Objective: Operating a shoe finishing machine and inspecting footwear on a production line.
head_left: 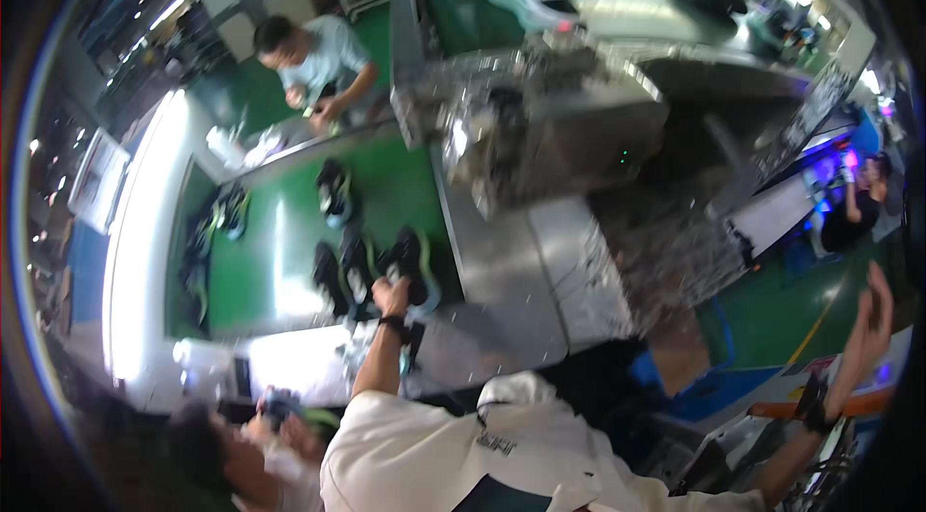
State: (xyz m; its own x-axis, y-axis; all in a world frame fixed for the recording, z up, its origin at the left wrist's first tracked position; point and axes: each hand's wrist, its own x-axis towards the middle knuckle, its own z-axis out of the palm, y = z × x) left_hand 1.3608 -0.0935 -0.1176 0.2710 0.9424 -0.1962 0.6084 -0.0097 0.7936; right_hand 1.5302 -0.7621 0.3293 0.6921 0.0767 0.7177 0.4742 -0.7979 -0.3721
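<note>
My left hand (391, 297) reaches down to a row of dark sneakers on the green conveyor belt (260, 295). Its fingers are closed on the near end of the rightmost sneaker (413, 261), which has a pale sole edge. Right beside it lie the middle sneaker (357, 266) and the left sneaker (328, 279). Far out to the right, my right hand (871, 319) is raised with its fingers stretched out and nothing in it. Both wrists wear dark bands.
Another sneaker (335, 194) lies farther along the belt, with more shoes (230, 211) at its left side. A large metal machine (569, 126) stands ahead. One co-worker (328, 64) is across the belt; another (260, 459) is close at my left.
</note>
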